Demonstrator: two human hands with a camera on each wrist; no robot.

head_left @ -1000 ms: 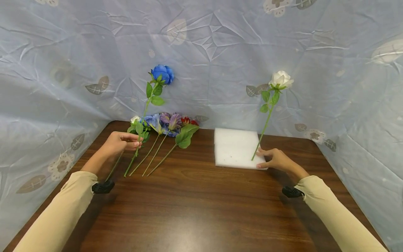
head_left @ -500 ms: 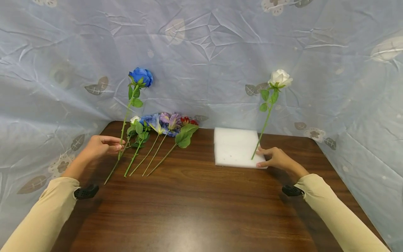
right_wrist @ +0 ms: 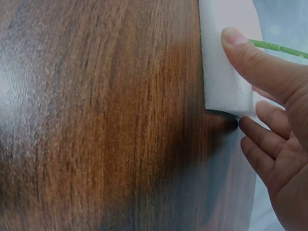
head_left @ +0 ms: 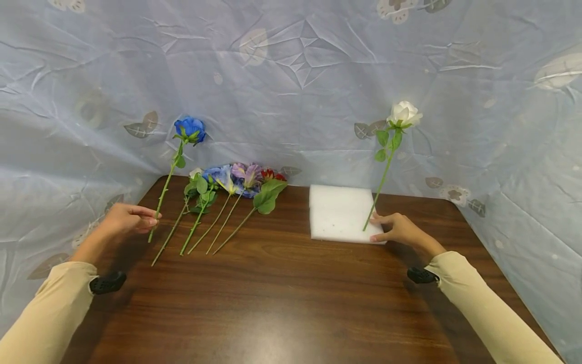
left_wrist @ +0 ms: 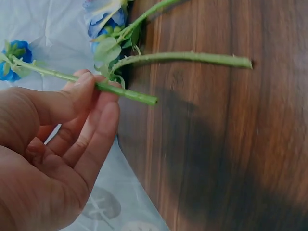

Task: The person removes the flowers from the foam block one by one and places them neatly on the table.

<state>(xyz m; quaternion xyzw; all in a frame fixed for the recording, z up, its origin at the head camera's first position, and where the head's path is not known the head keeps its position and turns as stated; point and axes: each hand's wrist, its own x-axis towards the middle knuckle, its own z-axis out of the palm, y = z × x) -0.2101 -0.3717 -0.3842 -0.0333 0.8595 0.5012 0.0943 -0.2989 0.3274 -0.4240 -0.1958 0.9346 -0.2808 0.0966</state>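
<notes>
My left hand [head_left: 129,220] pinches the thorny stem of a blue rose [head_left: 189,130] between thumb and fingers, over the table's left side. The bloom points up and away; in the left wrist view the cut stem end [left_wrist: 151,100] sticks out past the fingertips. On the right, a white foam block [head_left: 341,215] lies on the table with a white rose [head_left: 403,114] standing in it, leaning right. My right hand [head_left: 404,232] holds the block's right end, thumb [right_wrist: 236,37] on the foam near its front edge. Part of its index finger is hidden in the right wrist view.
Several stemmed flowers lie at the back left: green rose stems [head_left: 194,230], a purple flower [head_left: 247,174], a red flower [head_left: 272,175] and a broad green leaf [head_left: 269,196]. A patterned grey-blue cloth [head_left: 291,111] hangs behind and beside the brown wooden table [head_left: 282,283].
My left hand has carried the blue rose left and lower, away from the lying flowers. The right hand, foam block and white rose have stayed in place.
</notes>
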